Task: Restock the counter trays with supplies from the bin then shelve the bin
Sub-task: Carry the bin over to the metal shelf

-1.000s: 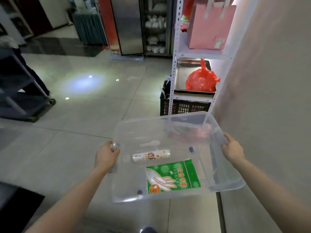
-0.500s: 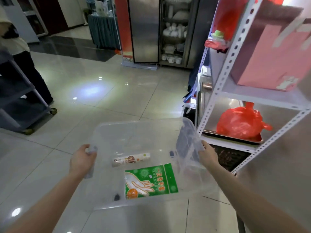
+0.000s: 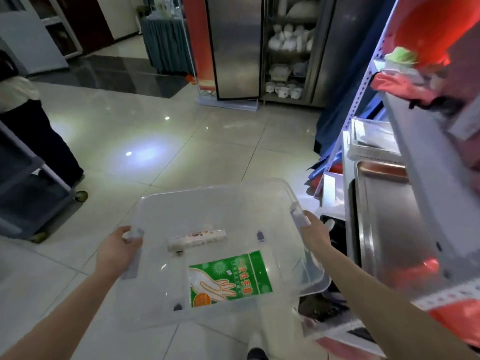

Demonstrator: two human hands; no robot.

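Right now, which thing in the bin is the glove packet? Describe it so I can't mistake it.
Start at the clear plastic bin that the left hand and right hand hold over the tiled floor. On its bottom, near the person, lies the glove packet. It is flat and bright green with a printed hand, unlike the slim white roll lying beyond it.

A person's left hand (image 3: 117, 252) and right hand (image 3: 315, 235) grip opposite rims of a clear plastic bin (image 3: 207, 203) above the tiled floor (image 3: 181, 152); inside lie a green glove packet (image 3: 230, 278) and a small white tube (image 3: 197, 236); a metal shelf rack (image 3: 405, 209) stands just beside it.
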